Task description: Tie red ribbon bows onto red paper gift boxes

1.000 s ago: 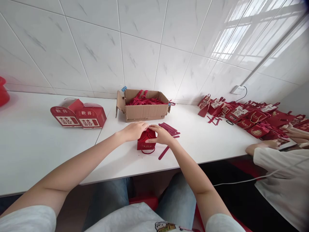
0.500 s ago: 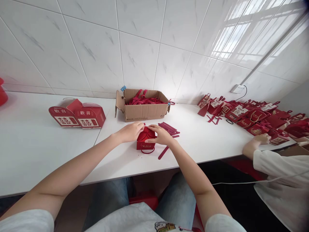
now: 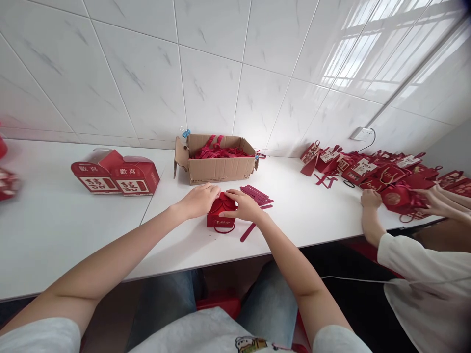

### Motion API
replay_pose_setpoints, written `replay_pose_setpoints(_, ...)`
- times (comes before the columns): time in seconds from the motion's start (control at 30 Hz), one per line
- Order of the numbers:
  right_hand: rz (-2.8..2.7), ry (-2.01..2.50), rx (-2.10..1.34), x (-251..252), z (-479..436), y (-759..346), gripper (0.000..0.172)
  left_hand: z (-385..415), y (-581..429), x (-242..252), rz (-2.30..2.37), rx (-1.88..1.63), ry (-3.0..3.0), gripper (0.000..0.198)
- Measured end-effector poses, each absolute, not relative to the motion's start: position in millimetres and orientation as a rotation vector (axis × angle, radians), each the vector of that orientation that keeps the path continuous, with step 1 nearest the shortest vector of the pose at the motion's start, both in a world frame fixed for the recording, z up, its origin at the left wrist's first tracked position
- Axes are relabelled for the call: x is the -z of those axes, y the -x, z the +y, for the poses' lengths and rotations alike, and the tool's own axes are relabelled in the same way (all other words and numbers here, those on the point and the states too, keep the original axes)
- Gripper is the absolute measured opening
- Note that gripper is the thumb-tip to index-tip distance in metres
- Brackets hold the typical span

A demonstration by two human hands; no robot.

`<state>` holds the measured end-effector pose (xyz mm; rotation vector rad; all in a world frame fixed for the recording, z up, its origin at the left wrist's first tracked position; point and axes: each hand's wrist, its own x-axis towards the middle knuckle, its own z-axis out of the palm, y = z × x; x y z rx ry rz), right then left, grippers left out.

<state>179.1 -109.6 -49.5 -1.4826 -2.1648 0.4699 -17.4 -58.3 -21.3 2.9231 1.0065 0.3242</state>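
Observation:
A small red gift box [image 3: 220,219] with overlapping top flaps and a red cord handle on its front stands on the white table before me. My left hand [image 3: 200,200] is closed at the box's upper left edge, its fingertips pressed on the top flaps. From the other side my right hand [image 3: 244,206] grips the box, thumb across the front and fingers over the top right. Part of the lid is hidden behind my fingers. Just right of the box lies a pile of dark red strips [image 3: 255,195], with one loose strip [image 3: 248,232] nearer me.
Behind the gift box sits an open cardboard box [image 3: 221,170] of red ribbons. Two red-and-white boxes [image 3: 134,176] stand at left. Many red gift boxes [image 3: 364,166] crowd the right, where a co-worker's hand [image 3: 371,200] rests among them. A wall socket [image 3: 362,134] is behind.
My hands stay at the box nearly unmoved. On the right, the co-worker's hand has shifted left, and another hand now shows at a red box. A blurred red-and-white object appears at far left.

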Motion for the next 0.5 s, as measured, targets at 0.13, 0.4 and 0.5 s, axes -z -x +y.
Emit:
replay_pose_setpoints(0.13, -2.059, 1.418, -0.419, 54, -114, -183, 0.062, -63, 15, 18, 1.046, -0.278, -2.961, 0.016)
replay_pose_setpoints(0.4, -1.959, 1.317, -0.416, 57, -121, -187, 0.011, -61, 16, 27, 1.018, -0.421, -2.947, 0.021)
replay_pose_setpoints(0.5, -1.969, 1.308, -0.405, 56, -121, -186, 0.007, -62, 15, 30, 1.022, -0.43, -2.924, 0.021)
